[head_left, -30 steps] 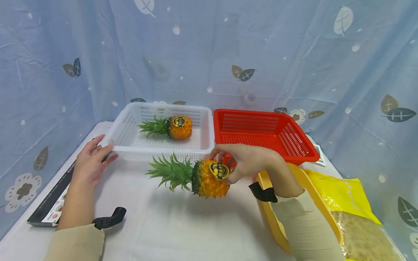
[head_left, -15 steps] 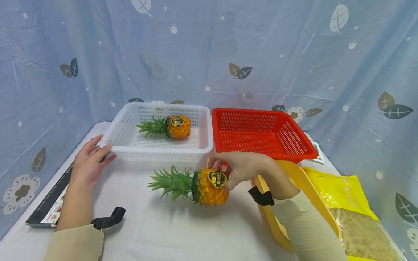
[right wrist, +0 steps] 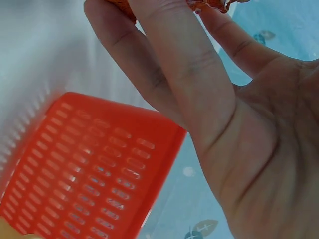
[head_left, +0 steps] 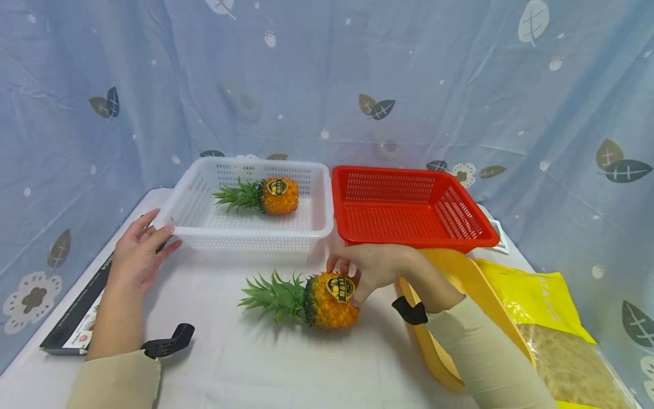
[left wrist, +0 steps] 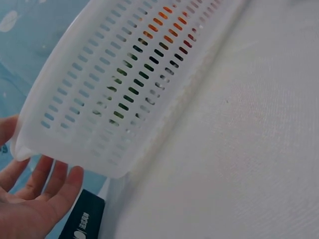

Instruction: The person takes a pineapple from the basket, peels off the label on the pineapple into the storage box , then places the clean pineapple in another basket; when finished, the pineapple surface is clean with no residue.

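Pineapple (head_left: 319, 307), bearing a round label: laid on its side at the table (head_left: 286, 369), in front of the two baskets, leaves pointed left. Its fruit end is held by the right hand (head_left: 377, 267), the grip closed down to the fruit's width, with thumb and fingers bent round it. Other pineapple (head_left: 280, 196), similarly labelled and likewise leaves to the left: contained in the white basket (head_left: 250, 233). Near left corner of that basket: touched by the left hand (head_left: 135, 253), its fingers spread and relaxed, with no firm hold seen. Red basket (head_left: 388, 187): set just beside the white one, on the right. Yellow tray (head_left: 443, 262): partly covered by the right forearm, with a yellow-topped bag (head_left: 531, 295) placed beside it. Black box (head_left: 76, 321): partly hidden behind the left forearm. Progress, as judged: one pineapple is counted as stowed, one as outside both baskets; the held one has not yet been let go, and its settling appears to be what is left. Whether it is being set down or picked up cannot be told from its present pose alone.
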